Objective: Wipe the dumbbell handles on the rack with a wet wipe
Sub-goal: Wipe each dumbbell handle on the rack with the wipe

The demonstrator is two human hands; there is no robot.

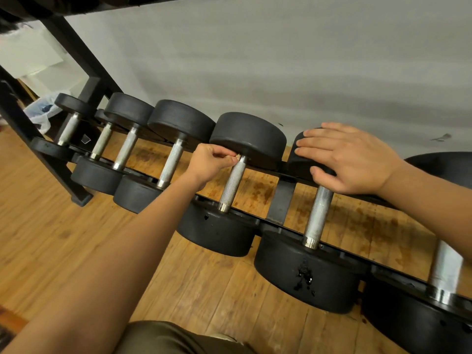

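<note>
Down on the low black steel rack (282, 200), the four smaller black-headed dumbbells (126, 148) at the left sit with neither hand on them, and no damp sheen tells me whether they're done. Now the left hand (212, 162) pinches a tiny tan wad (237, 157) at the far end of a knurled steel handle (233, 182). It's likely the wipe, but too small to be sure. Meanwhile the right hand (352, 159) lies flat, fingers straight, on the next dumbbell's round black head (301, 164). Roughly midway, I'd say, with the bigger handles to the right left to wipe.
</note>
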